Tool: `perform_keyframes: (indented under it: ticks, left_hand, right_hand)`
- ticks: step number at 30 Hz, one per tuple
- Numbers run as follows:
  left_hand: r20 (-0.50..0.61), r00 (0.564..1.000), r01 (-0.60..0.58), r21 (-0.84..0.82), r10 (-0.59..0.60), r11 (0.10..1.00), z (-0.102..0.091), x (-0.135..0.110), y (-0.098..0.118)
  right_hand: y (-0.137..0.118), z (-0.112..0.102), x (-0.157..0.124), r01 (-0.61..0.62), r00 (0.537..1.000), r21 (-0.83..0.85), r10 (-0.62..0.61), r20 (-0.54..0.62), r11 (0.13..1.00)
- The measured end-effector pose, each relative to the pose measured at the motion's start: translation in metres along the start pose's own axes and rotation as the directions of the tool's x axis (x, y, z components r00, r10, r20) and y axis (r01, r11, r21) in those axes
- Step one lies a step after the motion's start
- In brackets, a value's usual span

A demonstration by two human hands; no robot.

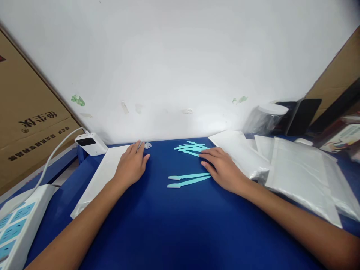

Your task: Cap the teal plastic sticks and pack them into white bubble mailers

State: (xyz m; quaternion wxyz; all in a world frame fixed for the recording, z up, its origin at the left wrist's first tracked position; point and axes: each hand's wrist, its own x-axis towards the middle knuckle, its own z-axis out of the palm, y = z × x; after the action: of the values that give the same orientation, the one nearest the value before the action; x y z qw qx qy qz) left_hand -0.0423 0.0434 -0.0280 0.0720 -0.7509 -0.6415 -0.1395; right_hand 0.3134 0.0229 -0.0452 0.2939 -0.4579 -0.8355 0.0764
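Note:
My left hand (131, 165) lies flat, palm down, on the right edge of a white sheet (97, 176) on the blue table; its fingertips reach small clear pieces (147, 145). My right hand (222, 167) also rests palm down, fingers together, its fingertips at a pile of several light-blue plastic sticks (189, 148). Two more light-blue sticks (188, 179) lie side by side just left of that hand, their near ends touching its thumb side. Neither hand grips anything.
A white power bank (90, 143) with a cable and a white power strip (17, 225) sit at left, beside cardboard boxes (25, 123). Clear plastic bags (292, 168), a clear jar (266, 118) and a dark phone (303, 116) crowd the right. A white wall stands behind.

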Motion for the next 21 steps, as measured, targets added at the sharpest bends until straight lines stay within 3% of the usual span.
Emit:
perform_keyframes:
  ticks: [2,5,9,15,21]
  left_hand:
    - [0.096,0.993,0.063,0.015,-0.064,0.998,0.008,0.002,-0.013]
    - [0.139,0.989,0.050,-0.024,-0.046,0.998,0.011,0.004,-0.022]
    - [0.094,0.995,-0.010,-0.108,0.021,0.994,0.003,0.009,-0.023]
    - [0.006,0.997,-0.075,-0.298,0.081,0.952,-0.003,0.011,-0.017]
    - [0.036,0.987,-0.125,-0.463,0.160,0.877,-0.009,0.005,-0.001]
  right_hand:
    - [0.001,-0.001,0.000,0.015,1.000,-0.003,-0.015,0.017,1.000]
    - [-0.001,-0.005,0.000,0.027,1.000,0.037,-0.027,0.003,0.999]
    - [-0.005,-0.009,0.001,-0.008,1.000,0.106,0.008,0.004,0.994]
    - [-0.004,-0.006,0.001,-0.193,0.981,0.213,0.187,0.051,0.958]
    - [-0.004,-0.012,-0.001,-0.162,0.978,0.230,0.125,0.165,0.960]
